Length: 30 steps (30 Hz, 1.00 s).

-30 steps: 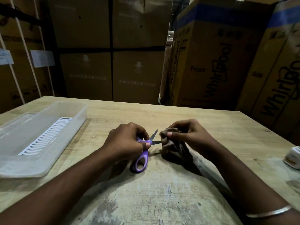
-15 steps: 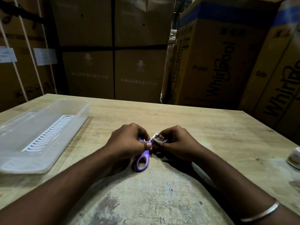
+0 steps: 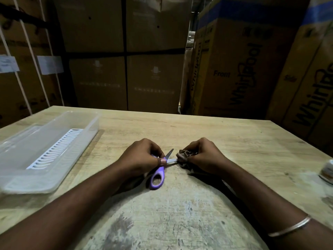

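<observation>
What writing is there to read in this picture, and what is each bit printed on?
"Whirlpool": running up the tall brown cardboard box with the blue band.
"Front": same box, left of the brand.
"Whirl", the rest cut off: brown cardboard box at the far right.
"Side": same far-right box.
White paper labels on the left boxes: too blurred to read.
Pale print on the middle cardboard boxes: too faint to read.

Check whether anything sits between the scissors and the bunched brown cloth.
Nothing visible does. The left hand holds the scissors open, and the lower blade already meets the bunched brown cloth pinched by the right hand.
</observation>
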{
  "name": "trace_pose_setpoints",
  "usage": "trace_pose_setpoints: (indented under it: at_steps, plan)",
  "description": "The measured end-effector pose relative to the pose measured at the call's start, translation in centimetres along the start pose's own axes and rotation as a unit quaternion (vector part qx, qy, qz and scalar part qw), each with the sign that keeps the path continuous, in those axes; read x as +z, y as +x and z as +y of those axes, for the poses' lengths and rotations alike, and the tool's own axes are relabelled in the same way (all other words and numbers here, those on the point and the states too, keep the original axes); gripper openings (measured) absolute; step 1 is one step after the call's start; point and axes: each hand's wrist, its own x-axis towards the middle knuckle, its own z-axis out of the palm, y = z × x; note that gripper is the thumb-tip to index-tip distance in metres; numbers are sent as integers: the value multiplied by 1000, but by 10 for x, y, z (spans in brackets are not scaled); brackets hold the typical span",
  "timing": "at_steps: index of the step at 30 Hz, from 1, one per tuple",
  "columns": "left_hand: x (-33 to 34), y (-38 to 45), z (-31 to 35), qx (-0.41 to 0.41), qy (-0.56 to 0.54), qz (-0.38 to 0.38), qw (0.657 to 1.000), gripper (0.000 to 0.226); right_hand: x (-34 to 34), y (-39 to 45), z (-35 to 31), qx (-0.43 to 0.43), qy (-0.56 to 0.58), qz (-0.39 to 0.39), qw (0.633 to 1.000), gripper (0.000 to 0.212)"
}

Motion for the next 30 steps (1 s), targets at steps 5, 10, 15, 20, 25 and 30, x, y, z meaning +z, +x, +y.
trace_pose_setpoints:
  at_steps: [5, 10, 15, 20, 25, 30]
  plan:
    - [2, 0, 1, -31, -16, -22, 999, 10, 10, -5, -8, -78, -29, 11, 996, 18]
    - [4, 2, -1, -82, -38, -6, 996, 10, 9, -5, -7, -142, -113, 102, 978, 10]
    - [5, 3, -2, -88, -32, -7, 996, 10, 21, -8, -13, -214, -164, 15, 963, 16]
    - [7, 2, -2, -90, -42, 2, 995, 11, 16, -2, -12, -189, -206, 12, 960, 13]
    - [7, 1, -2, -88, -48, 7, 995, 12, 19, -7, -15, -189, -187, 23, 964, 16]
    - [6, 1, -1, -86, -50, 7, 995, 9, 16, -3, -17, -164, -205, 25, 965, 17]
